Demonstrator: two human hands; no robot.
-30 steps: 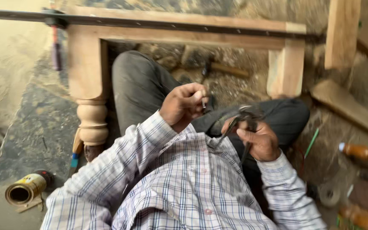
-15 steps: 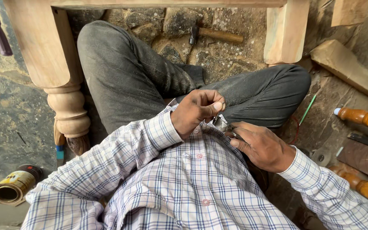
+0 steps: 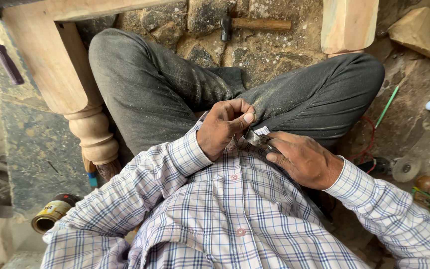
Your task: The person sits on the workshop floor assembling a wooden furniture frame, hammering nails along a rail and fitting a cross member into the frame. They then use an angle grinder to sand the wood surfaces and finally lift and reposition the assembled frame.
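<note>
I sit cross-legged in grey trousers [image 3: 165, 89] and a checked shirt [image 3: 235, 214]. My left hand [image 3: 223, 128] is curled at my waist, its thumb and fingers pinched at the tip of a small metal tool [image 3: 254, 137]. Just to the right, my right hand [image 3: 304, 160] lies over the rest of that tool and presses it against my shirt. Only a short grey bit of metal shows between the two hands. I cannot tell whether my left fingers also hold anything small.
A bare wooden frame stands over my legs, with a turned leg [image 3: 93, 134] at left and a square leg [image 3: 348, 25] at right. On the stone floor lie a hammer [image 3: 255, 24], a tin can [image 3: 51, 216], a green stick [image 3: 387, 106], a red cable [image 3: 369, 149] and a wood block [image 3: 424, 31].
Both hands have come down from chest height to my waist. The metal tool, held up in my right hand before, is now mostly covered by it. The view has tilted downward.
</note>
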